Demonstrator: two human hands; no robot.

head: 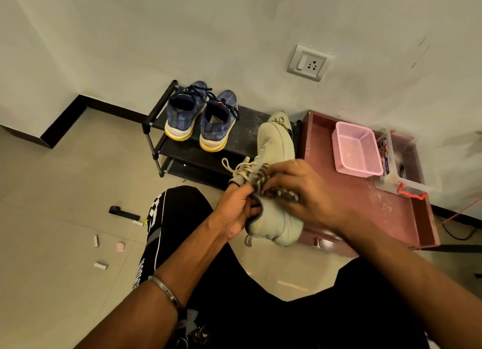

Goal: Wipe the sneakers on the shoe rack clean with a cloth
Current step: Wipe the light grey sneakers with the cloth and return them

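Note:
A pale grey-green sneaker [276, 150] is held up in front of the black shoe rack [242, 132]. My left hand [236, 210] grips its heel collar, fingers curled into the opening. My right hand [300, 189] presses a striped, patterned cloth [271, 188] against the sneaker's side near the laces, fingers curled over the cloth. A second pale sneaker [280, 119] stands on the rack's top shelf behind the held one, mostly hidden. A pair of blue sneakers [200, 116] with yellow soles stands on the left of that shelf.
A dark red tray-like cabinet top [370, 205] to the right carries a pink basket [357, 149] and a clear plastic box [401, 166]. Small items and a black strip [124, 213] lie on the tiled floor at left. A wall socket [309, 62] sits above.

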